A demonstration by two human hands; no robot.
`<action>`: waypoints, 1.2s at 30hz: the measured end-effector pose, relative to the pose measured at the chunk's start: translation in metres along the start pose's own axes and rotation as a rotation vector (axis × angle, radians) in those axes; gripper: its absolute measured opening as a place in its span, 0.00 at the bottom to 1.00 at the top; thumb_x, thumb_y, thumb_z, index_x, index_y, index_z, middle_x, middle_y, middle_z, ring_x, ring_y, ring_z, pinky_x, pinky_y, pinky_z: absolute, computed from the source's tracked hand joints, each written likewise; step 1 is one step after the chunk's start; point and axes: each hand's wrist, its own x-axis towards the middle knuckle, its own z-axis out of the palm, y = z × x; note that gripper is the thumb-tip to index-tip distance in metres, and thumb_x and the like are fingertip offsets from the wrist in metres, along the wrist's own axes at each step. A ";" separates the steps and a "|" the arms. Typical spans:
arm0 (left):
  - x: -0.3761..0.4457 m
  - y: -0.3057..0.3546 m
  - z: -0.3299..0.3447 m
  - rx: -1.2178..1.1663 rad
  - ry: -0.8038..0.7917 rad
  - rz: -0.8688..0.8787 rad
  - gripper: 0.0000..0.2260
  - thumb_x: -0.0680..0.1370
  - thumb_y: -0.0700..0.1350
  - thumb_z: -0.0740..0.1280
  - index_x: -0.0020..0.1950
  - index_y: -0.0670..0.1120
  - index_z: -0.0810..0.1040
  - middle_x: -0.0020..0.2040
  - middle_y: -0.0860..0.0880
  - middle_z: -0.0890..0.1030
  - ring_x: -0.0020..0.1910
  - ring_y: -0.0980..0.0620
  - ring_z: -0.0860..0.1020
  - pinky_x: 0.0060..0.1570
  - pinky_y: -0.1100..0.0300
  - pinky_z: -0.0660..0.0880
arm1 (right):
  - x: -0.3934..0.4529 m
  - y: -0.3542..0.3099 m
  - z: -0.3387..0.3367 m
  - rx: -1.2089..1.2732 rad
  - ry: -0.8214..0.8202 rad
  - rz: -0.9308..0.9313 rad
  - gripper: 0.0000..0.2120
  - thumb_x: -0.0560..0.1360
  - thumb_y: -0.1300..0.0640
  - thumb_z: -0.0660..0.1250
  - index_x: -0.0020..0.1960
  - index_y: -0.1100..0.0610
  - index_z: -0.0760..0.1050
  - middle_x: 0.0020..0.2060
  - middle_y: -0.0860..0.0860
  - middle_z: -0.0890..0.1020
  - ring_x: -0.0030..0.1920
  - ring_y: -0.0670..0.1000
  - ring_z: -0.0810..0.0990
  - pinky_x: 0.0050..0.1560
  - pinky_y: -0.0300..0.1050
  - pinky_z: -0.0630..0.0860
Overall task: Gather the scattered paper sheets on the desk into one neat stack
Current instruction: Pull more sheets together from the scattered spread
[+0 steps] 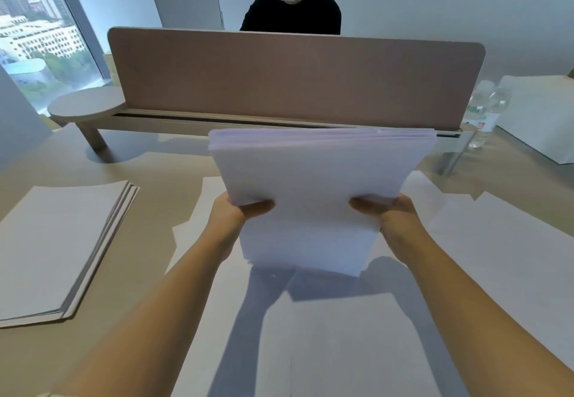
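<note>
Both hands grasp one thick bundle of white sheets [313, 198]: the left hand [231, 213] clamps its left edge with the thumb lying across the front page, and the right hand [396, 218] clamps the right edge the same way. The bundle stands tilted on its lower edge, which looks to touch the loose sheets [326, 334] lying flat on the desk [149, 272] just in front of the person; its top edge is fanned and uneven. More loose paper [503, 241] lies flat to the right of the bundle. Well apart on the left sits a separate flat pile of pages [59, 247]. Behind the bundle rises a brown divider panel [295, 76], with clear bottles [484, 111] near its right end and a person in black beyond it
</note>
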 end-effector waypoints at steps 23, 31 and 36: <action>-0.015 -0.057 -0.016 0.171 0.221 -0.194 0.13 0.72 0.32 0.63 0.56 0.40 0.74 0.49 0.44 0.78 0.48 0.44 0.76 0.41 0.56 0.74 | -0.003 0.030 0.021 -0.196 0.023 0.160 0.09 0.75 0.69 0.60 0.54 0.62 0.73 0.46 0.59 0.80 0.47 0.61 0.78 0.47 0.51 0.77; -0.011 -0.019 -0.144 0.381 0.420 -0.229 0.05 0.75 0.34 0.57 0.42 0.41 0.69 0.36 0.47 0.71 0.33 0.51 0.68 0.30 0.60 0.63 | 0.006 0.023 0.146 -0.301 -0.100 0.244 0.07 0.72 0.71 0.52 0.38 0.70 0.67 0.30 0.57 0.66 0.29 0.51 0.59 0.33 0.41 0.57; -0.004 -0.007 -0.255 0.507 0.490 -0.299 0.04 0.77 0.36 0.57 0.51 0.40 0.68 0.46 0.44 0.71 0.45 0.47 0.70 0.39 0.59 0.67 | 0.006 0.043 0.258 -0.322 -0.204 0.290 0.11 0.70 0.74 0.52 0.43 0.70 0.73 0.39 0.62 0.75 0.39 0.56 0.70 0.43 0.49 0.70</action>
